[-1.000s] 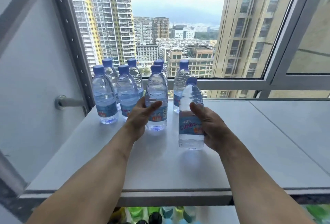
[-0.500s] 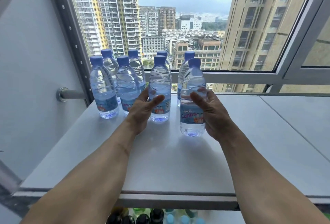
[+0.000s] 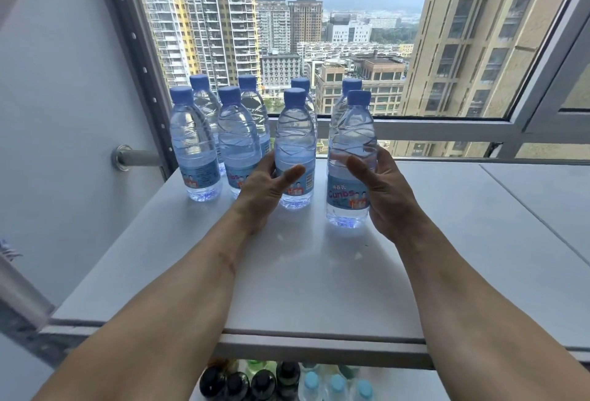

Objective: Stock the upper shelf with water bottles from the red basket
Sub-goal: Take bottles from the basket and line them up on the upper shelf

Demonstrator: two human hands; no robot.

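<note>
The upper shelf [image 3: 319, 273], a broad white board running in front of the window [image 3: 335, 33], carried eight blue-capped water bottles standing upright in two rows of four along its far left part. Six of them stood beyond and to the left of the left hand [image 3: 265, 190]. That hand was half open, thumb stretched to the right across the label of the third front-row bottle [image 3: 295, 151], fingers curled round its far left side; whether it pressed or merely touched I could not tell. The right hand [image 3: 383, 190] cupped the last front-row bottle [image 3: 351, 161] from the right, thumb laid across its near face above the "Cunbs" label and fingers showing behind it, a loose wrap rather than a tight clench. This bottle stood with its long axis vertical, directly left of the right palm and slightly nearer the shelf's front edge than its neighbours (so the row was not quite straight). A push away from the right hand would probably line it up, and the right hand was plainly the nearer one for that. The red basket was out of view. Below the shelf's front lip, dark and pale bottle tops [image 3: 287, 381] showed on a lower level.
</note>
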